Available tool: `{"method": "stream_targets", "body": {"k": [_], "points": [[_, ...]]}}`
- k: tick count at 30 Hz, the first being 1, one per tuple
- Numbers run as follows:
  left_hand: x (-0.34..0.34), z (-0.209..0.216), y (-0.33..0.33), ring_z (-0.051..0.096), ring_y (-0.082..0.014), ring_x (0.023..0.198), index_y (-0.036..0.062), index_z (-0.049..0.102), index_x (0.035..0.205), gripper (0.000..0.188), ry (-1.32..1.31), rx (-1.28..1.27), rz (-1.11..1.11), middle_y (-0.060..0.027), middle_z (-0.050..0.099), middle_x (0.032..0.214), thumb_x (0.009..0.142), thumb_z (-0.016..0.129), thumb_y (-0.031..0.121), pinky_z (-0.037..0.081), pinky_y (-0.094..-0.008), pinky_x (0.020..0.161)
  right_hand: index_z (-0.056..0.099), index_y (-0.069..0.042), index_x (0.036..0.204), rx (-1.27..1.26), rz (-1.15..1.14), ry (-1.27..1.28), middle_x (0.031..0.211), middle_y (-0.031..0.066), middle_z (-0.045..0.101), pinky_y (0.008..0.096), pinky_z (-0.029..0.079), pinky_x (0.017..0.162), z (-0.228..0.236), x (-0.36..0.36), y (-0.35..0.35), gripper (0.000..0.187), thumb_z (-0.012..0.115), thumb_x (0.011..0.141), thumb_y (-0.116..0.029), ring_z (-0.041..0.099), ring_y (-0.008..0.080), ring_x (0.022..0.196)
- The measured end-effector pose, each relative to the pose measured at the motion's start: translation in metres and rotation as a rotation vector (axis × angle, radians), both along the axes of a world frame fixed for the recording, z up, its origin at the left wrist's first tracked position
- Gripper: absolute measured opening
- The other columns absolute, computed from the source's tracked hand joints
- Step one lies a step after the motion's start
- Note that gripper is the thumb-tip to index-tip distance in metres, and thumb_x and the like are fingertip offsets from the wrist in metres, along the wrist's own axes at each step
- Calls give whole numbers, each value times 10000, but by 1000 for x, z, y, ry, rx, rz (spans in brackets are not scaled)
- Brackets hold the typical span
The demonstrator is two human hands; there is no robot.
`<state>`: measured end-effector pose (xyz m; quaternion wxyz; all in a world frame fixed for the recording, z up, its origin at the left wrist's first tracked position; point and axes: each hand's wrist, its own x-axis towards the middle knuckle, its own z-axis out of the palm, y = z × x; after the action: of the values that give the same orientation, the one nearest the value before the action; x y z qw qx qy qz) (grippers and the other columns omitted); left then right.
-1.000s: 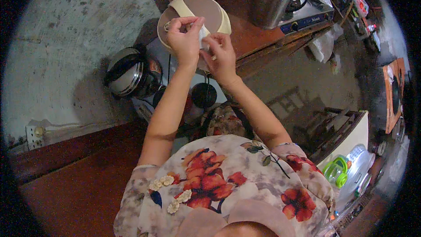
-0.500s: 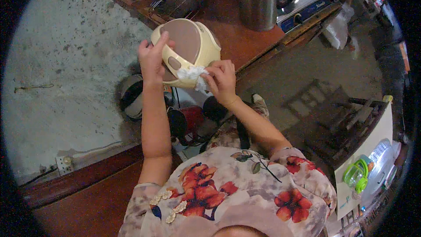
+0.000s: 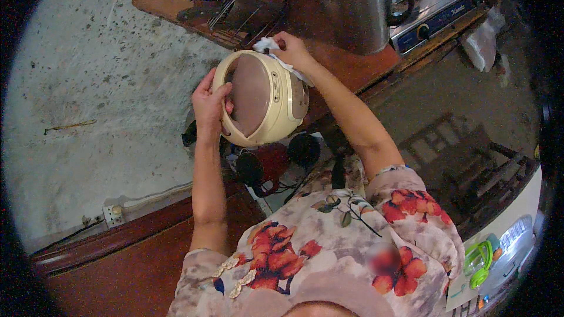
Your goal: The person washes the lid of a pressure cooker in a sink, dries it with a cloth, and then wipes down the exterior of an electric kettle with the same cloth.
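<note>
A rounded cream appliance part (image 3: 252,97) with a brownish oval panel, resembling a rice cooker lid, is held up in front of me. My left hand (image 3: 208,105) grips its left rim, thumb over the edge and other fingers partly hidden behind. At its far side, my right hand (image 3: 292,53) pinches a crumpled white cloth or tissue (image 3: 266,45). A strip of the white material lies along the part's right shoulder. Small button-like marks and a paler window show on the right side of the part.
Beyond stand a steel pot (image 3: 358,17) and a gas stove (image 3: 437,14) on a brown table (image 3: 320,38). A knife rack (image 3: 238,12) is by the wall (image 3: 117,82). Below the part are a red object (image 3: 271,164) and cables. A plastic bag (image 3: 482,44) hangs at right.
My right hand has moved the white cloth from the part's near side to its far edge. The part has turned and shifted slightly nearer, still in my left hand.
</note>
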<state>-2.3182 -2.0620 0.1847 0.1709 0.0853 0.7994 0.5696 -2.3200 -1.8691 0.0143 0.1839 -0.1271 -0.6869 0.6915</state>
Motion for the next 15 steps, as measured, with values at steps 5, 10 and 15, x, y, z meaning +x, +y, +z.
{"method": "stream_targets", "body": {"k": [5,10,15], "points": [[1,0,-5,470,-79,427,-4,449,1363,564,-96,-43,54,-23,592,755,827,624,21,400,-230,399,624,-42,971,215,-226,190,992,184,586,460,418,964,23,66,-31,154,602,830,-101,534,392,1071],[-10,7,-4,453,-77,445,47,504,1298,460,-241,-138,-13,5,530,717,848,602,37,387,-231,403,593,-20,870,630,-155,511,1017,145,551,538,393,963,-1,171,-82,238,741,727,-141,511,364,1033],[-8,14,11,402,-67,429,45,533,1213,383,-245,-111,11,11,504,686,839,607,13,351,-229,388,625,-66,920,626,-98,507,1050,104,542,566,319,1076,6,163,-54,275,740,743,-244,494,339,1071]]}}
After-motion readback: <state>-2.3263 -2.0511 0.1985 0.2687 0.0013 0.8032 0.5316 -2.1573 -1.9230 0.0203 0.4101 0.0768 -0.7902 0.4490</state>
